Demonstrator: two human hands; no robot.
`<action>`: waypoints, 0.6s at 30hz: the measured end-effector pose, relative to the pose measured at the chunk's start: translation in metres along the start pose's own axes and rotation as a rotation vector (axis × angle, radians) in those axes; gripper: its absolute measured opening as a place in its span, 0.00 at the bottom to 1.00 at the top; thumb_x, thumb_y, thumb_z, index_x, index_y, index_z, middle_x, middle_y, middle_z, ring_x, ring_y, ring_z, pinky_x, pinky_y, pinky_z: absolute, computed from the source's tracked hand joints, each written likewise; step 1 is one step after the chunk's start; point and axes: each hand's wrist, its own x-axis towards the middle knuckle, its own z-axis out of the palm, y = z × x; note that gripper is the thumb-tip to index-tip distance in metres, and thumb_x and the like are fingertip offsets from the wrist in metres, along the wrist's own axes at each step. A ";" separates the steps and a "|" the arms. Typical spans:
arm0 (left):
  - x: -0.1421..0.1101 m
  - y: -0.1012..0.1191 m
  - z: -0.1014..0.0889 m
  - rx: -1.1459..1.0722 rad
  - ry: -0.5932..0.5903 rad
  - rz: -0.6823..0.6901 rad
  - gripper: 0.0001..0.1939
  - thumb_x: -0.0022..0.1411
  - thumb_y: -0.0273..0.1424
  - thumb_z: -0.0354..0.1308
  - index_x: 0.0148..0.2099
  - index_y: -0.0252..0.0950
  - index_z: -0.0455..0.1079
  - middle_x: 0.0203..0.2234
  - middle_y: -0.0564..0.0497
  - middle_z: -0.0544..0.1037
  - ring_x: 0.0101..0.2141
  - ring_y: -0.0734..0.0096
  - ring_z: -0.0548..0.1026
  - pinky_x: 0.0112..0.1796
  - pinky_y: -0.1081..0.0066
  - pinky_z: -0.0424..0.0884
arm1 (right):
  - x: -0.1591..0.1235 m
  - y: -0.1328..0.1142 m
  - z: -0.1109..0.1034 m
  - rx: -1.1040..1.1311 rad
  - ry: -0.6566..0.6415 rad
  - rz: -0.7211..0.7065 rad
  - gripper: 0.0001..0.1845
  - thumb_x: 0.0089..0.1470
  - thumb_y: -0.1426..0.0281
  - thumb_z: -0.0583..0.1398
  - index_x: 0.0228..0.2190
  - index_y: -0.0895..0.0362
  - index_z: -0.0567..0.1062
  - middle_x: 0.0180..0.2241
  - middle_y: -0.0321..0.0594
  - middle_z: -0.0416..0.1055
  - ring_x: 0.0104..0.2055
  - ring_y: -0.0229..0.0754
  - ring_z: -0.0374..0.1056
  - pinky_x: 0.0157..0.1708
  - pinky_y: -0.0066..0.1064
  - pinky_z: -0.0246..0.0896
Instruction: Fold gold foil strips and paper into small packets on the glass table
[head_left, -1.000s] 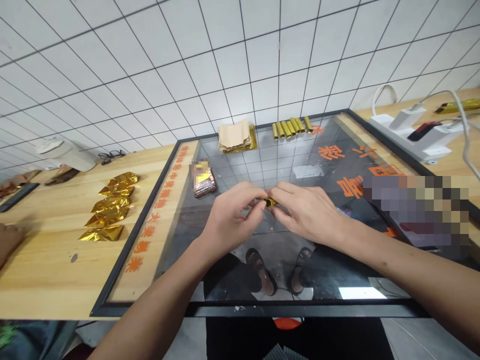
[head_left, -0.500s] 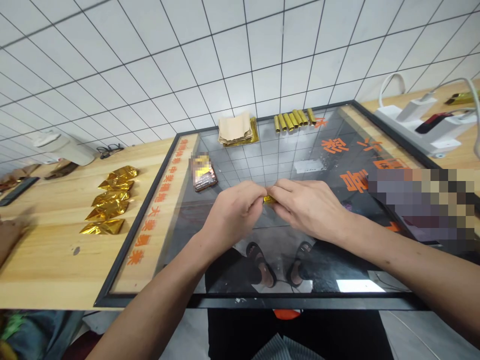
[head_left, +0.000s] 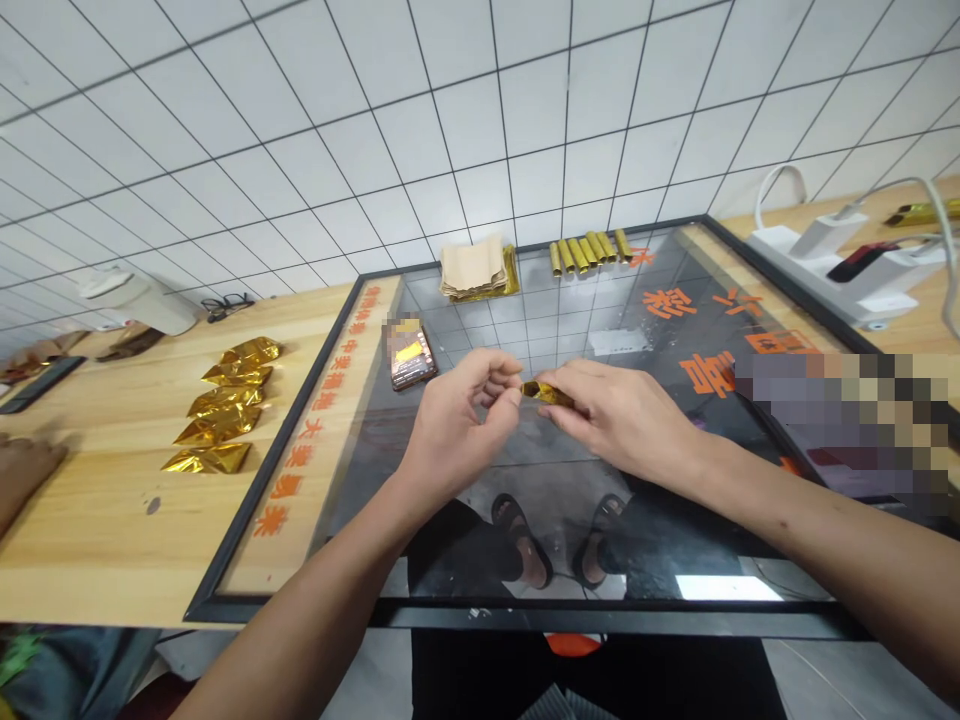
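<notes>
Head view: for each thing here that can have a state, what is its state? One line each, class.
Held roll: gold, rolled up
Right hand: closed on that roll
Left hand: fingers curled by its end, grip unclear
Back rolls: rolled, side by side
Brown paper: stacked
Gold foil pieces: creased, lying loose
Power strip: plugs inserted

Light is bright and even. The glass (head_left: 367, 460) mirrors the wall (head_left: 390, 140), which wide-angle stretch skews at the sides, and carries white glare (head_left: 727, 588) near its front edge. Foil packets (head_left: 206, 459) and held roll (head_left: 547, 393) glint; pixel blocks (head_left: 840, 425) mask the right.
</notes>
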 end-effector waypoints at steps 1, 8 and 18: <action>-0.001 0.000 0.000 -0.013 0.022 0.009 0.10 0.65 0.25 0.60 0.48 0.37 0.72 0.36 0.52 0.81 0.34 0.73 0.79 0.38 0.73 0.76 | 0.001 0.002 0.001 0.061 0.014 0.006 0.07 0.68 0.69 0.63 0.47 0.53 0.78 0.39 0.38 0.77 0.35 0.41 0.70 0.33 0.33 0.56; -0.007 -0.004 0.010 0.134 0.077 0.259 0.08 0.63 0.22 0.61 0.43 0.38 0.73 0.31 0.56 0.77 0.29 0.77 0.72 0.33 0.74 0.70 | 0.002 0.005 0.006 0.172 0.059 0.006 0.01 0.67 0.70 0.64 0.40 0.54 0.76 0.36 0.37 0.75 0.36 0.41 0.69 0.36 0.33 0.58; -0.010 -0.002 0.017 0.246 0.139 0.204 0.08 0.62 0.21 0.63 0.32 0.38 0.72 0.24 0.59 0.71 0.25 0.79 0.67 0.29 0.74 0.60 | -0.004 -0.003 0.009 0.015 0.085 -0.011 0.06 0.71 0.66 0.60 0.40 0.53 0.76 0.36 0.38 0.75 0.33 0.41 0.70 0.31 0.33 0.54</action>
